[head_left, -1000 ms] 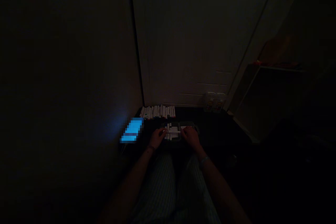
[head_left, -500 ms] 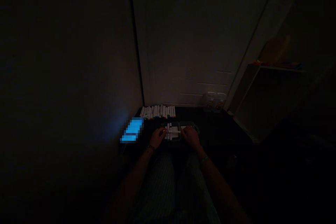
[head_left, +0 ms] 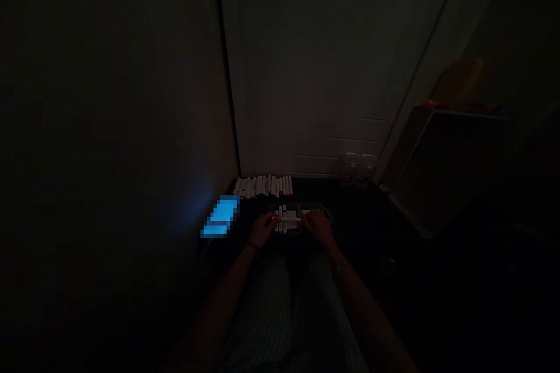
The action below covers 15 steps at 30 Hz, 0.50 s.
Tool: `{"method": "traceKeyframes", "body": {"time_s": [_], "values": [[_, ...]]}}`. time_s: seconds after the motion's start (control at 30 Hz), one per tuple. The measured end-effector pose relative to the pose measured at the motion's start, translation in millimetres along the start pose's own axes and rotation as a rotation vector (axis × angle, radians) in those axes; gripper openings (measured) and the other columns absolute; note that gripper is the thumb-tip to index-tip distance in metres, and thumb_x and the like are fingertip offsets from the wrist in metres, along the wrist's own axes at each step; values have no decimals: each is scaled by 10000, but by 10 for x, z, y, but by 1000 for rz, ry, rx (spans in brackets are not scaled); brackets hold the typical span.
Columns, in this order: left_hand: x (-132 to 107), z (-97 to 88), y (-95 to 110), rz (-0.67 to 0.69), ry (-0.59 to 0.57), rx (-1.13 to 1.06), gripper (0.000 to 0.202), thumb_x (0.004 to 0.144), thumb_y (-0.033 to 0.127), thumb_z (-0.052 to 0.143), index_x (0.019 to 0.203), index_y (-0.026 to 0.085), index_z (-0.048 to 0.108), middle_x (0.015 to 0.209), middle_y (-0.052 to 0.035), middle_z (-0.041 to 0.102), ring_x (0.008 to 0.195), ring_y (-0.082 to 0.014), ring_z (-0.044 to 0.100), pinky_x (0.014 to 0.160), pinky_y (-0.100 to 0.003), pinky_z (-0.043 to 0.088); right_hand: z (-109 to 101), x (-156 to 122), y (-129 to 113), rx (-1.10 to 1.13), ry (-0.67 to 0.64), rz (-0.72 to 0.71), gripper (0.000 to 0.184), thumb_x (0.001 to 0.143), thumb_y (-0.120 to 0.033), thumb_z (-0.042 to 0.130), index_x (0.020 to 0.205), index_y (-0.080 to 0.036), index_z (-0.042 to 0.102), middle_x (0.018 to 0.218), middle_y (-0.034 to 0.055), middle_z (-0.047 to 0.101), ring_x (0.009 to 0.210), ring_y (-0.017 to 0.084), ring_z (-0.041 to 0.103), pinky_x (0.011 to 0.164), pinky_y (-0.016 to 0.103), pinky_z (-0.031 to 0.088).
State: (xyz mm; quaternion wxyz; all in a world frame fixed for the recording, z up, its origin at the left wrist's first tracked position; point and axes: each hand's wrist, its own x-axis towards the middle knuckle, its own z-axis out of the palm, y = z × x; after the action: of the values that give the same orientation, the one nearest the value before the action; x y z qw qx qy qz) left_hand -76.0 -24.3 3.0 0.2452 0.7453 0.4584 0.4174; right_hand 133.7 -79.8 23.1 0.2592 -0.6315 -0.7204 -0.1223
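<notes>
A white marker (head_left: pixel 290 219) lies crosswise between my hands, above an open clear case. My left hand (head_left: pixel 261 229) is closed, pinching the marker's left end. At the marker's right end are the closed fingers of my right hand (head_left: pixel 319 227); the dim light hides the exact contact. Beneath the marker, the case (head_left: pixel 300 229) has a divider, and a few white markers (head_left: pixel 280 225) stand side by side in its left compartment. My right hand covers part of the right compartment, where something pale shows.
A row of several white markers (head_left: pixel 262 186) lies along the back of the dark table (head_left: pixel 363 215). To the left is a glowing, pixelated screen (head_left: pixel 221 217). Two clear containers (head_left: pixel 359 170) stand at the back right against the wall. A shelf unit (head_left: pixel 411 151) stands further right.
The picture has grown dimmer. Both hands and the marker stay in nearly the same place.
</notes>
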Motion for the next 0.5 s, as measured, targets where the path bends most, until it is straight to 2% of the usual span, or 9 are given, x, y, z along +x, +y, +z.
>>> {"method": "traceKeyframes", "body": {"time_s": [0.5], "values": [[17, 27, -76, 4, 12, 16, 330, 759, 417, 432, 918, 190, 611, 852, -36, 616, 790, -150, 540, 737, -267, 407, 13, 6, 5, -9, 4, -12, 329, 882, -347, 327, 734, -191, 576, 793, 43, 589, 818, 136, 506, 733, 225, 327]]}}
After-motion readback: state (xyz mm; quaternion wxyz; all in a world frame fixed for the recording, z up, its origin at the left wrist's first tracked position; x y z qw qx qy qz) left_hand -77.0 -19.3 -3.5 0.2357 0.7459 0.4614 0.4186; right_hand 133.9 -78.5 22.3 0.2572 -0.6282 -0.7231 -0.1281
